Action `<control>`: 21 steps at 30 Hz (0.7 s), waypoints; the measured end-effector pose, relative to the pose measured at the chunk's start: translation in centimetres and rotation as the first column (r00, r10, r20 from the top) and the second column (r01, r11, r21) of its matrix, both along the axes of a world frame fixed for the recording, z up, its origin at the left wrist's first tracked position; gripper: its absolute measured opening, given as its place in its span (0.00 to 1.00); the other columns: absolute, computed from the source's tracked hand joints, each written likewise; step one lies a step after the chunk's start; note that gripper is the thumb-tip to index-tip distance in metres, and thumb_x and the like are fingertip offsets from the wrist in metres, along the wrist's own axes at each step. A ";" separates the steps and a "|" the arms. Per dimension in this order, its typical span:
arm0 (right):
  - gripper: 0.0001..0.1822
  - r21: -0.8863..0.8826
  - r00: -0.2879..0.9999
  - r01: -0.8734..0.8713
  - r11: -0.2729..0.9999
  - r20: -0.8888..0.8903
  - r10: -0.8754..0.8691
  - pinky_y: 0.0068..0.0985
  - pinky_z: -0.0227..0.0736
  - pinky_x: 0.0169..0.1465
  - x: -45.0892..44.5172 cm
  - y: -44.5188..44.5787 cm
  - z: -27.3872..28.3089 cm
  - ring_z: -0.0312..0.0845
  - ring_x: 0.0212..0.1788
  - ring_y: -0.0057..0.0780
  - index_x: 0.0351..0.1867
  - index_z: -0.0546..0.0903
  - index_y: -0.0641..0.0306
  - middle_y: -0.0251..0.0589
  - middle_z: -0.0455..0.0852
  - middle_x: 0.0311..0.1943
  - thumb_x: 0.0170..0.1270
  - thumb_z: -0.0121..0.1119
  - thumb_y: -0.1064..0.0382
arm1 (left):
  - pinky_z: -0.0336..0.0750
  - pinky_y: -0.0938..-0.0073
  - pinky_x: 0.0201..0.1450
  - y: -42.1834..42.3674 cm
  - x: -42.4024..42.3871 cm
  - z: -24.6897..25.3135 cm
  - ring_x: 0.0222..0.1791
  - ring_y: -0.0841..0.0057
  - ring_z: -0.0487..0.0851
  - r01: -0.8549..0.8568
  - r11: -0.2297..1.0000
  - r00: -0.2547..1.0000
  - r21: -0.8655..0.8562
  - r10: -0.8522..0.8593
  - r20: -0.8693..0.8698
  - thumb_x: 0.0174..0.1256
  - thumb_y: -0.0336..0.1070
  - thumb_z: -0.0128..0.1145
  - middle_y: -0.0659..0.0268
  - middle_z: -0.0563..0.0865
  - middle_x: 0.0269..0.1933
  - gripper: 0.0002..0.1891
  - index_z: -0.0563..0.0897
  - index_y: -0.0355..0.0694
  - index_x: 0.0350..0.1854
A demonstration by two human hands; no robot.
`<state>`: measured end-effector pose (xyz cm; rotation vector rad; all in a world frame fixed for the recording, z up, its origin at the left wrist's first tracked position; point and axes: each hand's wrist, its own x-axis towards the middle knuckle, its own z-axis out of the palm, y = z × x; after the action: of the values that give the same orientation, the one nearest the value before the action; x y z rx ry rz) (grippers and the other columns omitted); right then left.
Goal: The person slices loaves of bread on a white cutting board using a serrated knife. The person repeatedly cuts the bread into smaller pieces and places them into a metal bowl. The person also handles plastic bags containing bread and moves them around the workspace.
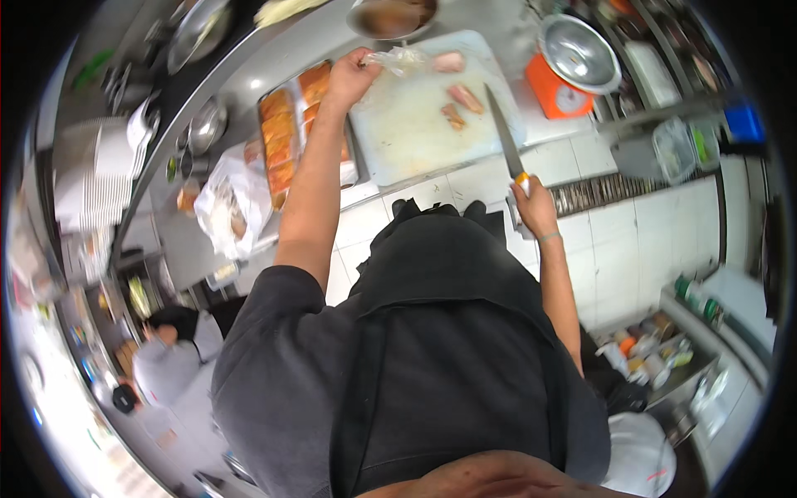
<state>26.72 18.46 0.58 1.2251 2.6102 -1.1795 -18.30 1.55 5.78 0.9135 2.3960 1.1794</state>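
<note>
My left hand (353,78) pinches a clear plastic bag (401,61) above the upper left of a white cutting board (411,137). Low at the board's right side, my right hand (534,208) grips a long kitchen knife (503,134) by its white and yellow handle, the blade pointing away from me and partly over the board's right edge. On the board lie a pale piece of raw meat (448,61), a pinkish piece (466,99) and a smaller browned piece (453,116). The bag's far end reaches close to the pale piece; whether they touch, I cannot tell.
Trays of browned food portions (278,140) sit left of the board, near a white plastic bag (233,202). A metal bowl (392,18) stands behind it. An orange scale (560,87) carries a steel bowl (579,53). One person (168,358) is at left, another (638,454) lower right.
</note>
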 end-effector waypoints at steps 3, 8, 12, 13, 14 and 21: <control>0.26 0.096 0.999 -0.034 0.995 -0.038 0.037 0.50 0.80 0.56 1.1 0.4 -2.3 0.86 0.53 0.66 0.60 0.81 0.71 0.69 0.89 0.48 0.77 0.63 0.48 | 0.83 0.71 0.47 -5.1 2.5 5.9 0.41 0.81 0.87 -0.186 0.982 0.981 -0.026 0.184 -0.061 0.70 0.40 0.67 0.70 0.91 0.39 0.15 0.89 0.40 0.55; 0.24 0.030 0.995 -0.105 0.994 0.000 0.105 0.47 0.79 0.55 0.6 1.5 -2.6 0.87 0.51 0.65 0.55 0.80 0.73 0.67 0.89 0.46 0.78 0.62 0.49 | 0.82 0.72 0.50 -18.4 2.7 7.6 0.44 0.78 0.87 -0.543 0.804 0.834 0.244 0.480 0.273 0.70 0.34 0.63 0.64 0.91 0.46 0.15 0.88 0.36 0.56; 0.21 0.124 0.981 -0.193 0.973 0.026 0.191 0.47 0.79 0.54 -0.7 2.3 -2.0 0.87 0.49 0.65 0.54 0.79 0.72 0.67 0.89 0.45 0.79 0.62 0.51 | 0.81 0.71 0.46 -30.5 4.0 8.8 0.41 0.76 0.86 -0.819 0.448 0.572 0.358 0.686 0.449 0.68 0.35 0.63 0.64 0.91 0.42 0.16 0.88 0.32 0.53; 0.21 0.170 0.983 -0.182 0.969 0.062 0.174 0.47 0.79 0.53 -1.0 2.3 -1.5 0.87 0.48 0.65 0.53 0.79 0.72 0.66 0.90 0.44 0.78 0.62 0.51 | 0.80 0.72 0.46 -34.0 2.8 7.8 0.41 0.75 0.86 -0.838 0.451 0.545 0.307 0.716 0.437 0.67 0.35 0.63 0.63 0.90 0.43 0.17 0.88 0.32 0.55; 0.21 0.155 0.979 -0.199 0.968 0.084 0.187 0.48 0.79 0.51 -2.2 1.9 -0.4 0.87 0.46 0.66 0.51 0.79 0.71 0.66 0.89 0.43 0.78 0.63 0.51 | 0.79 0.73 0.46 -38.5 2.9 7.6 0.40 0.76 0.84 -0.855 0.424 0.512 0.300 0.784 0.351 0.67 0.35 0.62 0.65 0.89 0.43 0.16 0.88 0.33 0.53; 0.22 0.332 0.972 -0.218 0.918 0.159 0.173 0.51 0.79 0.52 -2.8 1.6 -1.4 0.86 0.49 0.70 0.51 0.80 0.73 0.70 0.89 0.45 0.77 0.64 0.50 | 0.74 0.75 0.44 -50.2 0.6 9.3 0.39 0.81 0.80 -0.867 0.324 0.475 0.377 0.767 0.432 0.66 0.35 0.60 0.70 0.86 0.38 0.09 0.87 0.36 0.41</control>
<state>23.93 20.07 -0.77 1.0049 2.8403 -0.6032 -17.71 -48.68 15.03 -0.5202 2.3716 2.2921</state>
